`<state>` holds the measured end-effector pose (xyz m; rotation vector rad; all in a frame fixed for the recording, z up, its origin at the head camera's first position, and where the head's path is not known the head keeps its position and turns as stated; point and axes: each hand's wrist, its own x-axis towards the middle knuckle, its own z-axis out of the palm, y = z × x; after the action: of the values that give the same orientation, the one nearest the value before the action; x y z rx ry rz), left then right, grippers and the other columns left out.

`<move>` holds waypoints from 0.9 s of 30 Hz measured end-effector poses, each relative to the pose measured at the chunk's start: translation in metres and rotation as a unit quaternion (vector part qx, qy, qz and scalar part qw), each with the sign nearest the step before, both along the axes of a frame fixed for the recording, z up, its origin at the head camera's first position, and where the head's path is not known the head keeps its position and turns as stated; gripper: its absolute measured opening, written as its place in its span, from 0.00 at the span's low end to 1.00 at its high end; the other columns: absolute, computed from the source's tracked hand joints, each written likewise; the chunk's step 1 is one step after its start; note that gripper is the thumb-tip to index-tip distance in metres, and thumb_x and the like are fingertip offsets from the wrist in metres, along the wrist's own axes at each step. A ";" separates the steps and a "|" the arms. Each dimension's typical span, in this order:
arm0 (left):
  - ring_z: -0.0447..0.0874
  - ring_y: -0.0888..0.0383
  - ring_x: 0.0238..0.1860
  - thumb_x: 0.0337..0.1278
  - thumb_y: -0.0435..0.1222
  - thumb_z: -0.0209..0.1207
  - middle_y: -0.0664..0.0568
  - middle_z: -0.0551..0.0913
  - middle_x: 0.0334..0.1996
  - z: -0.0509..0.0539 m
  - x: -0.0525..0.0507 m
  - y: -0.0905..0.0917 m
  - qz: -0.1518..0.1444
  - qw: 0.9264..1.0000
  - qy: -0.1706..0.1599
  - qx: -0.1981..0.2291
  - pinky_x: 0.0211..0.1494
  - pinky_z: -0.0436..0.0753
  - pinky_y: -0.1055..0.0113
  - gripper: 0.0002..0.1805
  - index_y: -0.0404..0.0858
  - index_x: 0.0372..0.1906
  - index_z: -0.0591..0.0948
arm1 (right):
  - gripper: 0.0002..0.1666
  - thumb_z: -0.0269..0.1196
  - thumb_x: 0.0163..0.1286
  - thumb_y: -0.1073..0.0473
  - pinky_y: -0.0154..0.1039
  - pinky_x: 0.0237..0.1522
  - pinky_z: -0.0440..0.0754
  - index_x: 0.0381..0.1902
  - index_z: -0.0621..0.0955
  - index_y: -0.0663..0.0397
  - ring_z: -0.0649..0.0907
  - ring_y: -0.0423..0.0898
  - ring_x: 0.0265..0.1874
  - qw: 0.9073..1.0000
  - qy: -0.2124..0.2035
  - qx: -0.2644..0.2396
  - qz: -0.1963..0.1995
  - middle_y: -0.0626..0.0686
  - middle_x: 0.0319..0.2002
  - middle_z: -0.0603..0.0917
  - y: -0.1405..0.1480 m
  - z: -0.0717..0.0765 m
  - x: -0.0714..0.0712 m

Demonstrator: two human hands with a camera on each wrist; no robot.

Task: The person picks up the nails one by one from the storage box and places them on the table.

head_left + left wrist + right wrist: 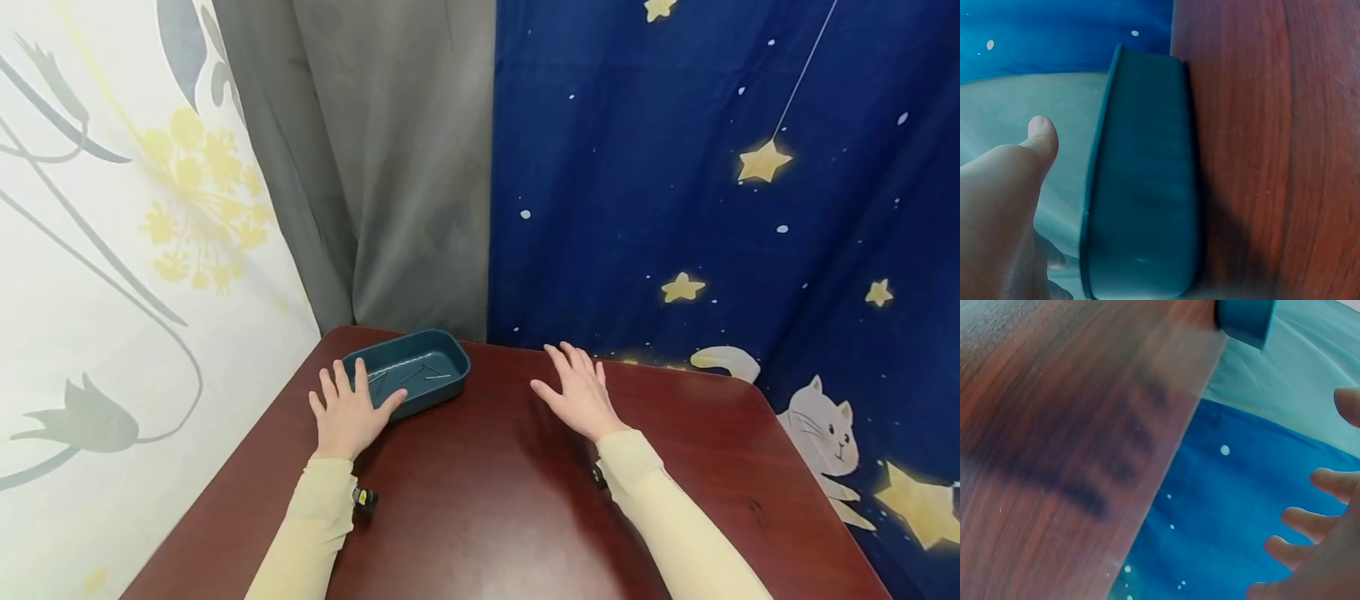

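Note:
A teal rectangular tray stands near the back left of the table, with several thin, dark and silvery pieces lying in it. My left hand, fingers spread, is over the tray's near left side and hides part of it; it holds nothing. In the left wrist view the tray's outer wall is beside the left hand. Right of the tray, my right hand is above the table with its fingers apart and nothing in them. The right wrist view shows the right hand and a tray corner.
The dark red wooden table has its back edge against a grey curtain and a blue curtain with stars. A white patterned cloth hangs along the left side.

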<state>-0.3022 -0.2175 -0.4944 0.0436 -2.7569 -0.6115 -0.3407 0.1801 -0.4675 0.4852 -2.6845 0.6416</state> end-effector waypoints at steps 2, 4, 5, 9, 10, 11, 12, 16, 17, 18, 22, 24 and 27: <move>0.31 0.26 0.76 0.58 0.73 0.49 0.27 0.39 0.78 -0.004 -0.004 -0.003 0.007 1.000 -0.006 0.002 0.67 0.37 0.25 0.62 0.30 0.79 0.50 | 0.44 0.60 0.70 0.32 0.72 0.69 0.44 0.77 0.65 0.43 0.58 0.60 0.74 1.000 -0.008 0.004 0.003 0.59 0.75 0.62 -0.005 -0.003 -0.004; 0.31 0.27 0.76 0.56 0.75 0.48 0.27 0.38 0.78 -0.007 -0.007 -0.005 0.016 1.000 -0.014 0.001 0.68 0.37 0.26 0.64 0.28 0.79 0.48 | 0.44 0.60 0.70 0.32 0.72 0.69 0.44 0.77 0.66 0.44 0.58 0.61 0.74 1.000 -0.016 0.007 0.007 0.59 0.75 0.62 -0.011 -0.005 -0.007; 0.31 0.27 0.76 0.56 0.75 0.47 0.27 0.38 0.78 -0.008 -0.007 -0.006 0.020 1.000 -0.020 0.000 0.68 0.37 0.26 0.65 0.27 0.79 0.48 | 0.44 0.59 0.70 0.32 0.72 0.69 0.44 0.77 0.65 0.43 0.58 0.60 0.74 1.000 -0.022 0.011 0.007 0.59 0.75 0.62 -0.013 -0.007 -0.008; 0.31 0.27 0.76 0.55 0.76 0.47 0.26 0.37 0.77 -0.013 -0.006 -0.009 0.031 0.999 -0.037 0.003 0.68 0.37 0.27 0.67 0.23 0.77 0.48 | 0.44 0.58 0.70 0.32 0.71 0.69 0.44 0.77 0.65 0.43 0.58 0.60 0.75 0.999 -0.038 0.023 0.011 0.59 0.75 0.61 -0.023 -0.010 -0.010; 0.32 0.27 0.76 0.55 0.76 0.47 0.26 0.37 0.77 -0.014 -0.006 -0.010 0.033 0.999 -0.040 0.003 0.69 0.38 0.27 0.67 0.22 0.77 0.48 | 0.44 0.58 0.70 0.31 0.71 0.69 0.44 0.77 0.64 0.42 0.58 0.59 0.74 0.999 -0.040 0.027 0.012 0.59 0.75 0.61 -0.024 -0.010 -0.011; 0.33 0.27 0.76 0.55 0.76 0.47 0.26 0.37 0.77 -0.016 -0.007 -0.011 0.034 0.998 -0.043 0.003 0.69 0.38 0.27 0.68 0.22 0.77 0.48 | 0.44 0.59 0.70 0.32 0.72 0.69 0.44 0.77 0.65 0.43 0.58 0.59 0.74 0.999 -0.042 0.029 0.015 0.59 0.75 0.62 -0.026 -0.011 -0.012; 0.33 0.27 0.76 0.54 0.77 0.47 0.26 0.37 0.77 -0.016 -0.007 -0.012 0.035 0.998 -0.043 0.004 0.69 0.38 0.27 0.68 0.21 0.76 0.48 | 0.43 0.59 0.70 0.33 0.72 0.69 0.44 0.77 0.65 0.43 0.59 0.60 0.74 0.998 -0.043 0.032 0.015 0.59 0.75 0.62 -0.027 -0.012 -0.012; 0.33 0.28 0.76 0.54 0.77 0.46 0.27 0.37 0.78 -0.016 -0.012 -0.015 0.030 0.999 -0.041 0.005 0.68 0.39 0.26 0.69 0.21 0.77 0.46 | 0.43 0.60 0.70 0.33 0.73 0.68 0.46 0.76 0.66 0.43 0.60 0.60 0.73 0.998 -0.045 0.046 0.011 0.59 0.74 0.63 -0.029 -0.017 -0.018; 0.32 0.29 0.77 0.54 0.77 0.45 0.28 0.37 0.78 -0.016 -0.012 -0.016 0.028 0.999 -0.041 0.005 0.68 0.38 0.26 0.69 0.21 0.77 0.46 | 0.43 0.60 0.70 0.33 0.73 0.68 0.46 0.76 0.67 0.43 0.60 0.60 0.73 0.998 -0.045 0.048 0.009 0.59 0.74 0.64 -0.029 -0.018 -0.020; 0.32 0.29 0.77 0.54 0.77 0.45 0.29 0.37 0.78 -0.016 -0.013 -0.016 0.026 0.999 -0.041 0.006 0.68 0.39 0.26 0.69 0.22 0.77 0.45 | 0.43 0.59 0.70 0.33 0.73 0.68 0.46 0.76 0.67 0.43 0.61 0.60 0.73 0.998 -0.046 0.053 0.008 0.58 0.74 0.64 -0.029 -0.019 -0.021; 0.33 0.31 0.77 0.55 0.77 0.45 0.30 0.37 0.79 -0.015 -0.013 -0.019 0.018 0.999 -0.048 0.004 0.68 0.39 0.26 0.68 0.23 0.77 0.45 | 0.44 0.59 0.70 0.32 0.73 0.68 0.47 0.76 0.66 0.44 0.61 0.59 0.72 0.997 -0.048 0.063 0.012 0.59 0.74 0.64 -0.030 -0.022 -0.025; 0.35 0.32 0.78 0.55 0.77 0.45 0.30 0.38 0.78 -0.015 -0.013 -0.020 0.013 0.999 -0.053 0.000 0.68 0.40 0.26 0.68 0.23 0.77 0.45 | 0.44 0.58 0.70 0.32 0.73 0.67 0.47 0.77 0.66 0.44 0.61 0.59 0.72 0.996 -0.053 0.069 0.019 0.59 0.74 0.64 -0.032 -0.023 -0.026; 0.36 0.32 0.78 0.54 0.78 0.43 0.30 0.39 0.78 -0.017 -0.013 -0.020 0.007 0.998 -0.059 -0.010 0.68 0.41 0.26 0.69 0.23 0.77 0.45 | 0.43 0.59 0.71 0.33 0.74 0.67 0.48 0.77 0.65 0.44 0.61 0.60 0.72 0.995 -0.055 0.083 0.030 0.60 0.74 0.64 -0.035 -0.021 -0.028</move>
<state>-0.3151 -0.2370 -0.5111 0.0968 -2.8746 -0.5951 -0.3689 0.1454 -0.4887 0.5915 -2.8522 0.4767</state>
